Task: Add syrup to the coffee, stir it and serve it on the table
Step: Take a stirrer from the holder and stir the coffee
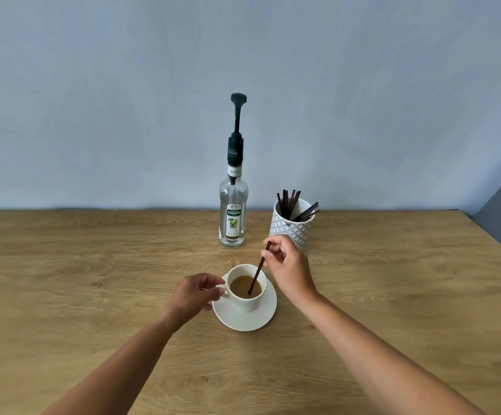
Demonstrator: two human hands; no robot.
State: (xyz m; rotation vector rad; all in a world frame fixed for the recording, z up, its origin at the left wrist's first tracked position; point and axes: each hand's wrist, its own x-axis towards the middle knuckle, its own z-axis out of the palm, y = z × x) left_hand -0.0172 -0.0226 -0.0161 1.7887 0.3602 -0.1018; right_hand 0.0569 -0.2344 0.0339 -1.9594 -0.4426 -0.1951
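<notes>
Head view: near the middle of the pale wooden worktop (93, 280), small white ceramic cup (249, 301) of milky brown coffee (238, 284) on a round white saucer (243, 322), left hand (194, 295) pinching the cup's handle, right hand (288, 265) pinching the top of a thin dark brown stirring stick (260, 265) with its lower end dipped in the coffee. Farther back, tall clear glass syrup bottle (233, 214) with black pump, upright, just left of a white patterned pot (291, 232) of spare sticks. Probably brittle, smooth-glazed, prone to slide on the saucer and slop: best taken by the handle or the saucer's rim, kept level.
</notes>
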